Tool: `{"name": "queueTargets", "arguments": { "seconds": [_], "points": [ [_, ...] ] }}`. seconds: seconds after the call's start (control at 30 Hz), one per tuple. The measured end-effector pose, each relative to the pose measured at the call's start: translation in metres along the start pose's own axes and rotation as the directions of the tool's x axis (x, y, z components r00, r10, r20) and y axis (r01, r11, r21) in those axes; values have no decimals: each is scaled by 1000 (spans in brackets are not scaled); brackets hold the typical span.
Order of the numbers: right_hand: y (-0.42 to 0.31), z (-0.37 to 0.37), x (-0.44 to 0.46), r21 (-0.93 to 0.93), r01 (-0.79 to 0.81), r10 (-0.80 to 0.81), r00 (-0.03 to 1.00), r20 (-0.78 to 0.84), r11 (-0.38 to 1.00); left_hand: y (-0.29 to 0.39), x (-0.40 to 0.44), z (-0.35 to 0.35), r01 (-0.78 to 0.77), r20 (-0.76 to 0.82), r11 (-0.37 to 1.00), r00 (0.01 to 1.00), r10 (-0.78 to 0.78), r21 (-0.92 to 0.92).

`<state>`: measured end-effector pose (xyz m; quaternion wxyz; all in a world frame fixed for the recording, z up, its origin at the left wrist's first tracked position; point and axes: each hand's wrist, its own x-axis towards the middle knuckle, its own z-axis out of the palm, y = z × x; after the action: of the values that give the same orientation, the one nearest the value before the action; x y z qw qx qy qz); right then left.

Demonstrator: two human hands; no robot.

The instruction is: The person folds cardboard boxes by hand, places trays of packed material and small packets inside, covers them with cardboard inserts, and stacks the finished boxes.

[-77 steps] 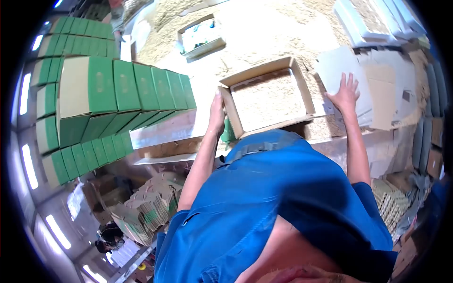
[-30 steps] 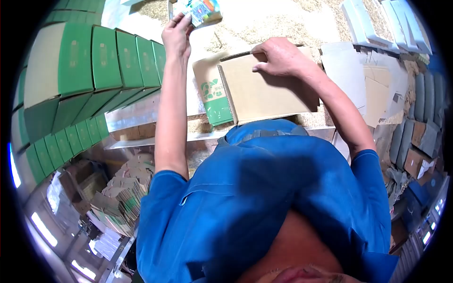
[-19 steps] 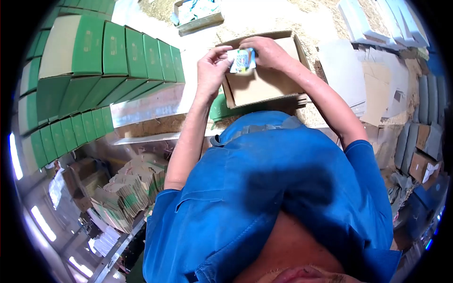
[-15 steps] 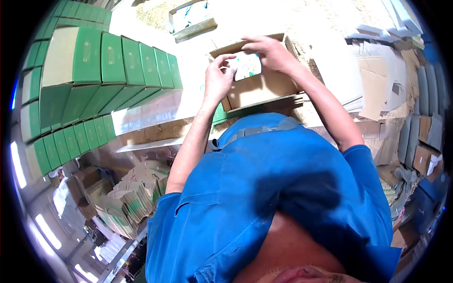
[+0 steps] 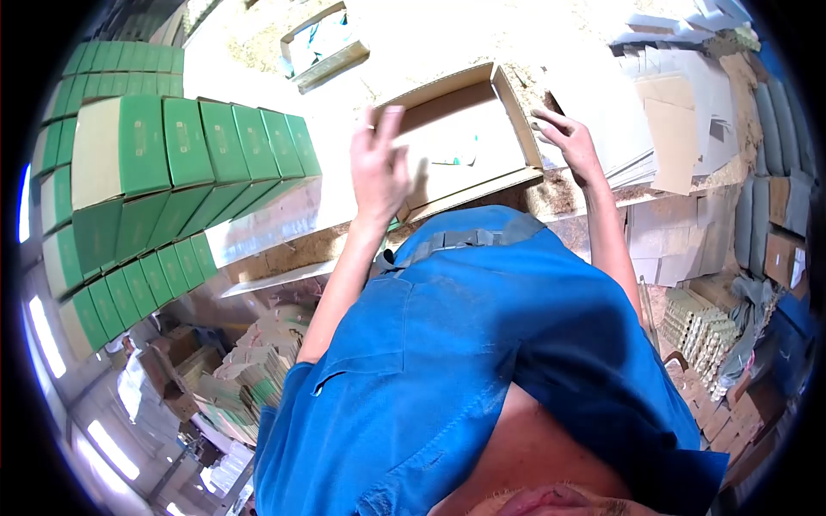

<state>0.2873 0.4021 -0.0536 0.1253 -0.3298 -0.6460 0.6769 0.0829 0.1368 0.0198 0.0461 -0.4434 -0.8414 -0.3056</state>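
An open cardboard box (image 5: 473, 187) lies in front of me on the bright table. Inside it is a white printed item (image 5: 465, 157) with teal and green marks; glare hides its outline, and I cannot make out its kind. My left hand (image 5: 380, 172) is raised at the box's left edge, its fingers apart and holding nothing. Just off the right wall, my right hand (image 5: 571, 142) hovers with thumb and fingers spread, also holding nothing.
Green boxes (image 5: 187, 142) stand stacked on the left. A smaller open carton (image 5: 331, 64) with printed contents sits farther back. Flat cardboard sheets (image 5: 680, 129) are piled on the right. Sawdust-like crumbs lie on the table. Folded cartons (image 5: 249, 365) stand below at left.
My left hand has let go of the white printed item, which is now lower in the box. Both hands have moved apart, the left to the left and the right outside the right wall.
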Motion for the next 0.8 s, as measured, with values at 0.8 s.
{"name": "queueTargets", "arguments": {
  "seconds": [0.8],
  "points": [
    [55, 66, 30, 145, -340, 296, 920, 257, 929, -93, -69, 61, 554, 407, 694, 826, -389, -460]
  ]
}}
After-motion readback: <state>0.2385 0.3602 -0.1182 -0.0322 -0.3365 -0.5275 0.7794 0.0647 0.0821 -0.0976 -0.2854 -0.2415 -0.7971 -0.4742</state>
